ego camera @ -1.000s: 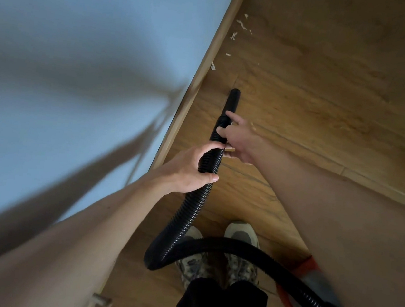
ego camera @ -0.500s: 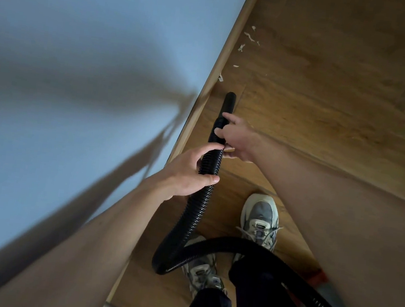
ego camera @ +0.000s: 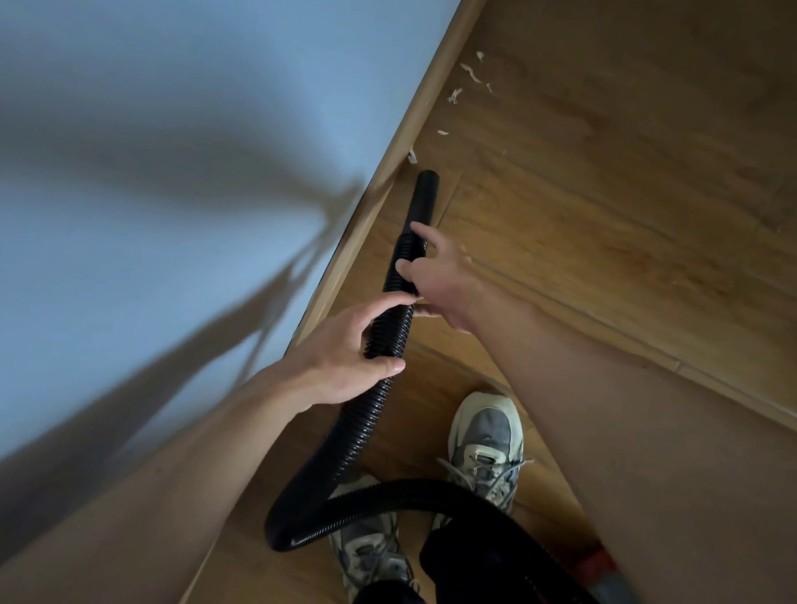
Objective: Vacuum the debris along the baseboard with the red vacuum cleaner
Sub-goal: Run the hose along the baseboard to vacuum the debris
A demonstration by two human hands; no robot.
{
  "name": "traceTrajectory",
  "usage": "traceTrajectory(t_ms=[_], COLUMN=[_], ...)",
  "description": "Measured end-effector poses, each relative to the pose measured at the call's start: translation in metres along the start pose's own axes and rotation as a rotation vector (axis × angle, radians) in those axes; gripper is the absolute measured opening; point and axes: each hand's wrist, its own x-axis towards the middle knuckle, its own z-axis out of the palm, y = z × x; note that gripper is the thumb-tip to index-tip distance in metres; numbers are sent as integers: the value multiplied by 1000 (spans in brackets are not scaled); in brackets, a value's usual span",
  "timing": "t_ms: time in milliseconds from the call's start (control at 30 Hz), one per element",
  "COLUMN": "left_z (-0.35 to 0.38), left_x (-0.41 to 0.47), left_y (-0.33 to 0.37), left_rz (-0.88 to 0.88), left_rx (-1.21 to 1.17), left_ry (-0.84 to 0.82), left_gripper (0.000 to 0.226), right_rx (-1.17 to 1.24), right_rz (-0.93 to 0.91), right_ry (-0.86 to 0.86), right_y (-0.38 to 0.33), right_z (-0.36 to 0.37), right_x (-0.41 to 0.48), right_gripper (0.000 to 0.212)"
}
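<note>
1. My left hand (ego camera: 344, 360) sits mid-frame. Its fingers are curled round the black ribbed hose (ego camera: 359, 442), and the thumb lies across the near side.
2. My right hand (ego camera: 444, 277) is just above it and grips the same hose closer to its end. The fingers wrap behind it, with forefinger and thumb showing in front.
3. The smooth nozzle (ego camera: 424, 194) sticks out past my right fingers toward the upper middle, running beside the baseboard (ego camera: 409, 117). I cannot tell whether its mouth touches the wood floor (ego camera: 649, 207).
4. The debris (ego camera: 470, 72) is pale scraps along the baseboard. The nearest scrap (ego camera: 412, 155) lies just beyond the nozzle's mouth, and the rest are farther up, well apart from my fingers.
5. Below my left hand the hose loops over my shoes (ego camera: 487, 443) and runs to the lower right. There a red edge of the vacuum cleaner (ego camera: 600, 562) shows beside my forearm.
</note>
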Motion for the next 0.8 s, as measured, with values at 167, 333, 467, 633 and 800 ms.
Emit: traceTrajectory(t_ms=[167, 333, 467, 633, 800], left_z=[1, -5, -8, -8, -9], left_x=[3, 5, 10, 17, 26], left_y=[-2, -1, 1, 5, 12], left_rz=[-2, -3, -9, -3, 14], left_rx=[8, -8, -28, -45, -55], left_ry=[31, 44, 41, 44, 38], left_gripper=[68, 67, 67, 67, 67], right_rx=[-6, 0, -13, -20, -29], right_rz=[-33, -41, -57, -71, -81], right_ry=[-4, -17, -22, -22, -8], right_y=[0, -5, -9, -13, -18], right_z=[0, 3, 2, -2, -10], right_x=[5, 11, 16, 22, 27], right_gripper=[64, 65, 64, 64, 63])
